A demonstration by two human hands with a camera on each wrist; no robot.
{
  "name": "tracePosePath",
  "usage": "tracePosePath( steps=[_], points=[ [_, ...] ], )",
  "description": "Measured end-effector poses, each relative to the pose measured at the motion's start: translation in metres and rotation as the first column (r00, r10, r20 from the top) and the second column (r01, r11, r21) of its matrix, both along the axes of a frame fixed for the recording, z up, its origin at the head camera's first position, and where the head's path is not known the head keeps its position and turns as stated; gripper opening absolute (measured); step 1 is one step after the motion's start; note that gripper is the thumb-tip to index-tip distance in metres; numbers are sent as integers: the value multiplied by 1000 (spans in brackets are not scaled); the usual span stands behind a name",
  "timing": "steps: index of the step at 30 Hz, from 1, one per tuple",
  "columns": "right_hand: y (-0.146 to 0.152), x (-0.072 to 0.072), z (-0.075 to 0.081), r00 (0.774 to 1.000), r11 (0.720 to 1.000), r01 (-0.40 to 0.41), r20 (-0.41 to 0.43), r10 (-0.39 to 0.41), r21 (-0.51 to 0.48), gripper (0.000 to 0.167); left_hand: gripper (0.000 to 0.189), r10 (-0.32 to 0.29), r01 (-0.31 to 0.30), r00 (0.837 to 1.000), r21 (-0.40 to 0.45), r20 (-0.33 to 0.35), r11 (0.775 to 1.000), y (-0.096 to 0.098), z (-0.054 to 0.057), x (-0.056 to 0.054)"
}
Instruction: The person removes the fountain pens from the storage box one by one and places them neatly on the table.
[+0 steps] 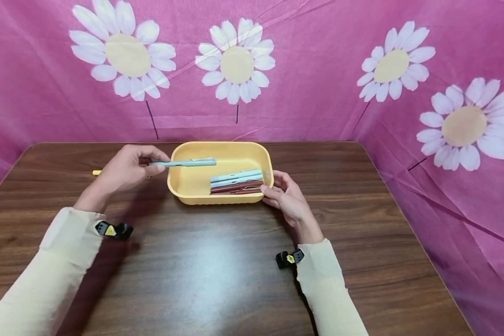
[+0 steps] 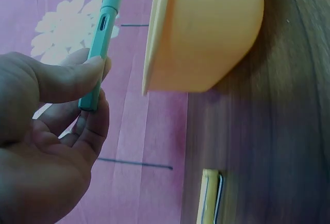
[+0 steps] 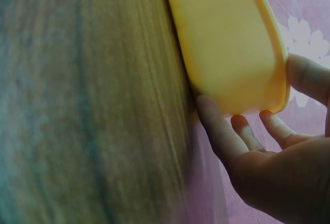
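My left hand [image 1: 123, 170] pinches a mint-green pen [image 1: 197, 163] near one end, thumb on top and fingers beneath. The pen lies level over the left part of a yellow plastic basket [image 1: 185, 199], its clip end pointing right. Inside the basket, towards the right front, two light blue pens [image 1: 237, 177] lie beside dark red pens [image 1: 235, 187]. My right hand [image 1: 287, 196] grips the basket's right front corner, with the thumb at the rim and the fingers against the outer wall. The left wrist view shows a small slot in the held pen's barrel [image 2: 103, 23].
A yellow pen [image 2: 209, 195] lies on the wooden table [image 1: 201, 261] left of the basket, mostly hidden behind my left hand in the head view. Pink cloth [image 1: 302, 93] with white flowers hangs behind the table and along its right side.
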State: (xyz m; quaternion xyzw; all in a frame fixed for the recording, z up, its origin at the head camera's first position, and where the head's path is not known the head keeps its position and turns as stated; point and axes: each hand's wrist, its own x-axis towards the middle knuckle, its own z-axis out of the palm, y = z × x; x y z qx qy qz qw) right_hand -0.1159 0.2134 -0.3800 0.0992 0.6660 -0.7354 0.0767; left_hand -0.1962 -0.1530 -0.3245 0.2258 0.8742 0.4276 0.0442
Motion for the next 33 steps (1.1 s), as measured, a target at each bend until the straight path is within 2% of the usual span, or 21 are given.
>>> tracePosePath(
  steps=[13, 18, 24, 33],
  points=[
    [-5, -1, 3, 1000, 1000, -2, 3, 2, 13, 59, 16, 92, -93, 994, -19, -53, 995, -38, -3, 18],
    [-2, 1, 2, 1000, 1000, -3, 6, 3, 18, 59, 15, 106, -107, 993, -19, -50, 994, -45, 0, 22],
    [0, 2, 2, 1000, 1000, -5, 8, 5, 17, 58, 15, 149, -149, 989, -33, -13, 988, -59, 2, 28],
    [-2, 1, 4, 1000, 1000, -15, 10, 15, 14, 58, 16, 183, -183, 983, -48, -13, 982, -87, -5, 27]
  ],
)
